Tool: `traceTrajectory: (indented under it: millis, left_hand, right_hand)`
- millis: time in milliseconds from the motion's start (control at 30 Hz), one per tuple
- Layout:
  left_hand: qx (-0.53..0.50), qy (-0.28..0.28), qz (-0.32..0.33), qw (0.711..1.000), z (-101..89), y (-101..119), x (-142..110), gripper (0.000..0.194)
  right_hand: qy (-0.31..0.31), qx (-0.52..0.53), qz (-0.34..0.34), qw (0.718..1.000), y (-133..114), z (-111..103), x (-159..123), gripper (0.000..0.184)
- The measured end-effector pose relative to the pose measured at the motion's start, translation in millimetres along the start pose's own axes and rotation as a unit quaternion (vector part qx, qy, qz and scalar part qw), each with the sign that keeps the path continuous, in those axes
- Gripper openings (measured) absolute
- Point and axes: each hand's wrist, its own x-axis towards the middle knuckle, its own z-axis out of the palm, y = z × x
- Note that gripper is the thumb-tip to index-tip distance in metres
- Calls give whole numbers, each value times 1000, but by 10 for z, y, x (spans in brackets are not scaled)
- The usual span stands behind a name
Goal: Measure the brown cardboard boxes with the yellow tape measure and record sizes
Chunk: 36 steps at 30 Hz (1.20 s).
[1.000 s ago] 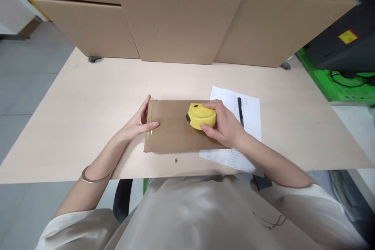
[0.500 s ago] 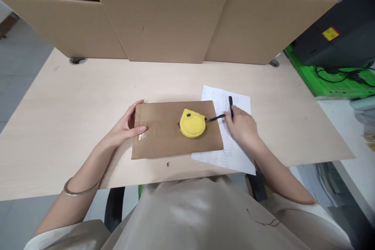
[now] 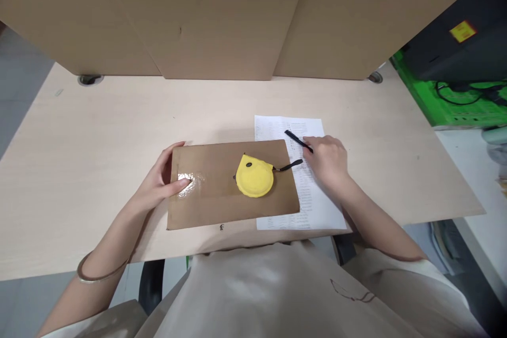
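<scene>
My left hand (image 3: 160,179) is closed on the left end of a flat brown cardboard box (image 3: 214,206), its thumb on top by a shiny strip of clear tape. Lying on the box is a yellow, rounded, chick-shaped item (image 3: 255,177) with a dark eye spot and a black strap (image 3: 291,165) that reaches past the box's right edge. My right hand (image 3: 327,161) pinches a black pen (image 3: 295,139), which slants up and left over a printed sheet of paper (image 3: 317,211). The box covers part of that sheet.
Large cardboard boxes (image 3: 222,21) stand along the back of the pale desk (image 3: 119,111). Off its right side, a dark case (image 3: 439,26) rests on a green crate (image 3: 455,108) with black cables. My body is against the desk's front edge.
The pen has swung from near upright to a leftward slant. My right fingers have come away from the strap's end. The paper sits straighter and further left under the box.
</scene>
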Motion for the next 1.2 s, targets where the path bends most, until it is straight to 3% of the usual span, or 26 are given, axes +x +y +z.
traceTrajectory:
  millis: [100,200,333,433,633,767,967,1200]
  left_hand:
    - [3,-5,-3,1000,-13,-10,-7,100]
    - [1,-5,-5,1000,-19,14,-5,103]
    - [20,-11,-17,1000,-28,80,-1,106]
    - [46,-16,-10,999,-48,102,7,106]
    - [72,-26,-2,997,-84,117,0,105]
    - [76,-41,-10,996,-103,137,-22,103]
    - [71,-52,-4,996,-145,77,-18,103]
    - [73,-54,19,996,-176,3,-7,100]
  right_hand:
    - [86,91,10,992,240,-76,176,31]
    - [132,291,61,946,527,-170,441,11]
    - [40,559,71,825,774,-141,781,16]
    - [-22,606,51,794,800,1,900,49]
    - [-19,605,7,796,746,257,876,71]
    - [-70,594,-3,802,764,340,889,72]
    - [-94,545,-9,833,765,317,876,72]
    - [-97,531,-23,841,771,284,888,67]
